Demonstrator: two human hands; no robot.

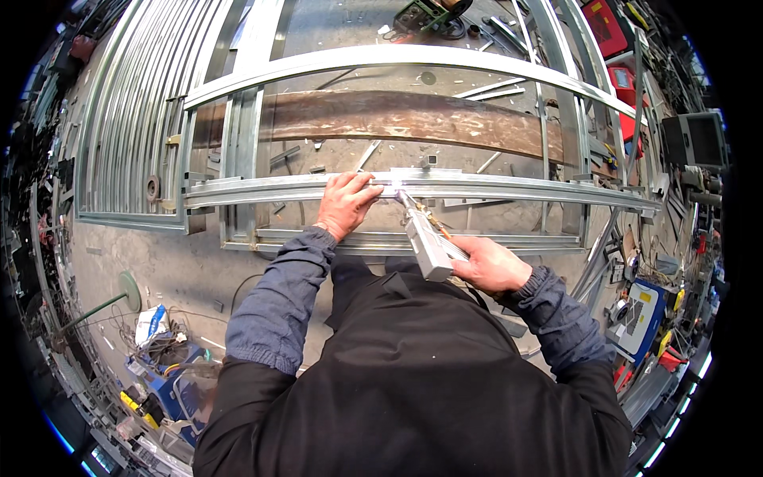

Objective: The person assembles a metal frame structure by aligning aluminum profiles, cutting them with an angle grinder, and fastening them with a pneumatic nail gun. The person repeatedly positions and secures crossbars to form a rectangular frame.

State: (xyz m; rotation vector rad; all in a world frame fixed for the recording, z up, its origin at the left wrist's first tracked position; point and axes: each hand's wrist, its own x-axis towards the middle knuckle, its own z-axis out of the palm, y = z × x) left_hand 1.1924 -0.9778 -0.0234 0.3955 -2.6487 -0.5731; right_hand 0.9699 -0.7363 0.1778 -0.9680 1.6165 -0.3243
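Observation:
A grey handheld welding gun [429, 245] with a slim nozzle is gripped in my right hand [493, 265]. Its tip meets a long silvery metal rail [493, 188], and a small bright white glow shows there. Just left of that glow, my left hand [346, 200] grasps the same rail, its fingers bent over the top; the thumb is hard to make out. The rail lies crosswise in front of me over a larger metal frame [413, 241]. A second rail, curved by the lens [397, 56], spans the frame farther away.
Left stands a slatted metal panel [143, 103]. Beyond the near rail runs a rusty brown beam [381, 113], with metal offcuts on the floor. A blue-and-white machine [638, 319] and red cases [606, 28] stand right; cables and a blue machine [163, 374] lie lower left.

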